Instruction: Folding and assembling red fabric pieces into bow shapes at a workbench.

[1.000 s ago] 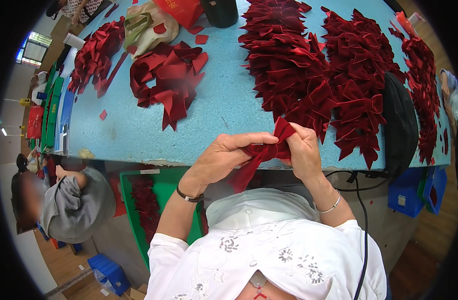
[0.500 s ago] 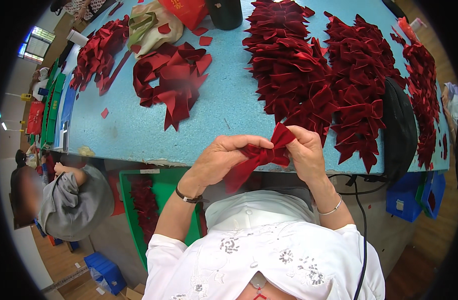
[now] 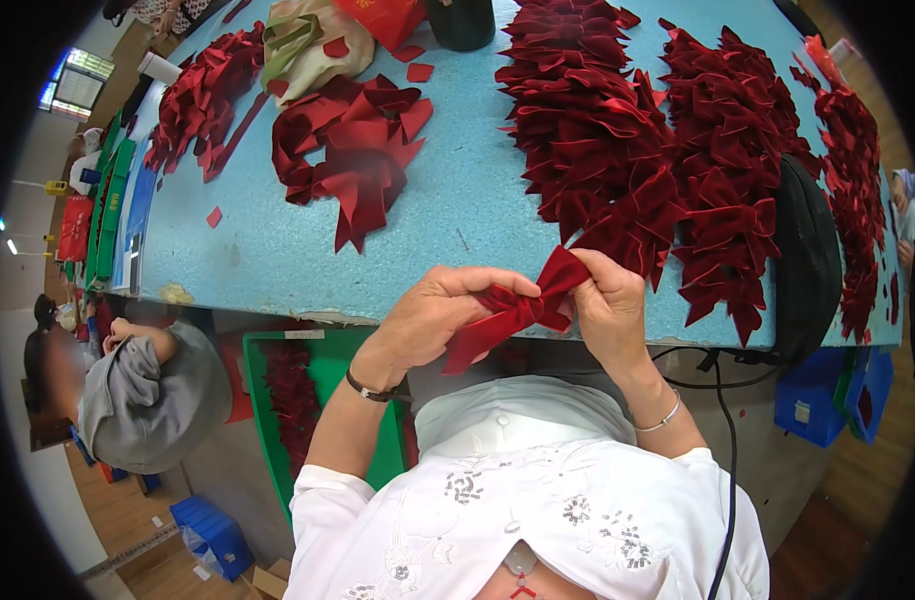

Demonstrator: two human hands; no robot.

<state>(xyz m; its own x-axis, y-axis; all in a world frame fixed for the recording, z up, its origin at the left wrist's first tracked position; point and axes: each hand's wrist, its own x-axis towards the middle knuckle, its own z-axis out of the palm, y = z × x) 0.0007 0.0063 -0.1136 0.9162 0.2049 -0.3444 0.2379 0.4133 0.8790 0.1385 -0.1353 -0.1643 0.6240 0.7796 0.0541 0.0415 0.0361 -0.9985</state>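
A dark red velvet bow is held between my two hands, just off the near edge of the blue table. My left hand pinches its left loop and knot with thumb and forefinger, and a tail hangs beneath those fingers. My right hand grips the right loop near its upper tip. Beyond my right hand lies a long heap of finished red bows, with a second bow heap beside it. Loose red ribbon strips lie ahead of my left hand.
A black bag hangs at the table's right edge, a black cable below. Under the table stand a green crate with bows and a blue bin. Another person in grey sits at left. A dark cylinder stands at the back.
The bow has tilted slightly in my fingers, its left tail swinging up and left. Both hands keep their hold in almost the same place. The view has shifted a little.
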